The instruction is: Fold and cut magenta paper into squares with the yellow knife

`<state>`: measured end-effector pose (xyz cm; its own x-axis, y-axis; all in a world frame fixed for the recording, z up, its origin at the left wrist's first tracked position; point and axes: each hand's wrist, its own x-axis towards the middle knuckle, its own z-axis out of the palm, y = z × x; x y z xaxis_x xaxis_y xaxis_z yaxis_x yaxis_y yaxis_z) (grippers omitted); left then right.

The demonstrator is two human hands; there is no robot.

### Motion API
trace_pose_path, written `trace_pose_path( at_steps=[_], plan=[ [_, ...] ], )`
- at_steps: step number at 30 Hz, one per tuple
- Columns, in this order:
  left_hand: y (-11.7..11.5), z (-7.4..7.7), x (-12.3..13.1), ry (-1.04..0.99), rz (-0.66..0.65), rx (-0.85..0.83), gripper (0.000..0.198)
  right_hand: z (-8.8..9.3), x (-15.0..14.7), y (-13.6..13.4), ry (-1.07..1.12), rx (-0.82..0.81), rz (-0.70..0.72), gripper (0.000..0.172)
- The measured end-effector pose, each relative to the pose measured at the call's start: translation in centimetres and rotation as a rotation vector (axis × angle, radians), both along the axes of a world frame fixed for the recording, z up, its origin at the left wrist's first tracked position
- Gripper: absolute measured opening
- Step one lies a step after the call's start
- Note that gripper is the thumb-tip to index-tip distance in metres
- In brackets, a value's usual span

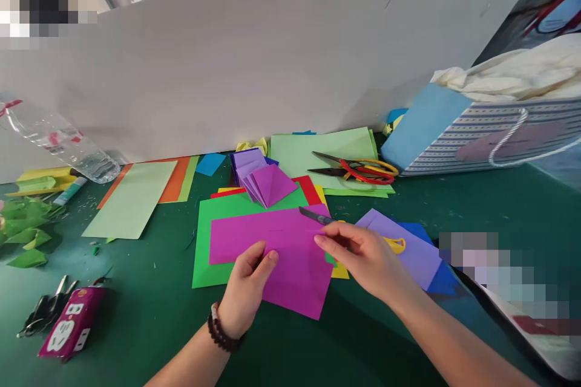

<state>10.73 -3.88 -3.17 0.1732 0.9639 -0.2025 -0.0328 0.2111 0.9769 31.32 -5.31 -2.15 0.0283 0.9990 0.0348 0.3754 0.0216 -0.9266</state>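
A magenta sheet of paper point(298, 281) is pinched at its left edge between the thumb and fingers of my left hand point(247, 281). My right hand point(358, 254) is closed around scissors point(313, 215); their dark blades point left and a yellow handle loop shows behind the hand. Its thumb and forefinger are pressed together by the sheet's upper right edge; I cannot tell whether they also grip it. More magenta paper point(231, 236) lies on a green sheet point(202, 272), with red and yellow sheets underneath. Behind it sit folded purple paper pieces point(272, 183).
Red-handled scissors point(367, 176) rest on pale green sheets point(322, 148) at the back. Lilac paper point(411, 260) lies right, a gift bag point(426, 127) behind. To the left are a leaning plastic bottle point(68, 142), pale paper point(131, 205), green folded pieces point(27, 230) and a magenta packet point(72, 320).
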Motion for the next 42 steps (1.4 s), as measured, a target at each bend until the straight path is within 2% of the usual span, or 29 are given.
trace_pose_path(
  at_steps=[3,7,9,13,16,19,22,24,30,35,37,39,41,42],
  plan=[
    [0.3,0.3,-0.1,0.068,-0.041,0.045,0.028,-0.2,0.5,0.3,0.086,0.021,-0.065,0.033],
    [1.1,0.2,-0.3,0.288,-0.085,0.187,0.034,-0.3,1.3,0.6,0.221,0.047,-0.173,0.031],
    [1.5,-0.3,-0.4,0.317,-0.08,0.212,0.034,-0.6,1.6,0.8,0.269,0.047,-0.198,0.031],
    [2.1,-1.2,-0.5,0.338,-0.019,0.258,0.031,-1.0,2.0,0.9,0.292,0.042,-0.192,0.033],
    [2.1,-0.9,-0.7,0.35,0.069,0.338,0.034,-0.7,1.8,0.7,0.296,0.028,-0.138,0.035],
    [2.0,0.0,-0.8,0.175,0.106,0.366,0.03,-0.3,1.3,0.3,0.268,0.006,-0.044,0.034],
    [1.9,0.7,-0.8,-0.037,0.104,0.328,0.015,-0.1,0.7,0.0,0.167,0.022,0.028,0.034],
    [1.9,0.8,-0.9,-0.075,0.108,0.311,0.011,-0.1,0.5,-0.2,0.108,0.037,0.053,0.034],
    [1.8,0.9,-1.0,-0.207,0.052,0.201,0.012,-0.3,0.6,-0.2,0.025,0.054,0.098,0.032],
    [1.9,1.1,-0.9,-0.361,-0.022,0.007,0.025,-0.4,0.6,-0.2,0.016,0.075,0.117,0.032],
    [1.8,1.1,-0.7,-0.42,-0.037,-0.05,0.025,-0.4,0.2,-0.4,-0.049,0.192,0.053,0.028],
    [1.6,1.1,-0.4,-0.466,-0.061,-0.079,0.028,-0.3,-0.4,-0.9,-0.189,0.44,-0.017,0.018],
    [1.2,1.1,-0.2,-0.494,-0.124,-0.116,0.035,-0.5,-0.9,-1.4,-0.373,0.719,0.012,0.006],
    [1.0,1.2,-0.1,-0.501,-0.161,-0.139,0.037,-0.6,-1.1,-1.6,-0.457,0.823,0.064,0.012]
  ],
)
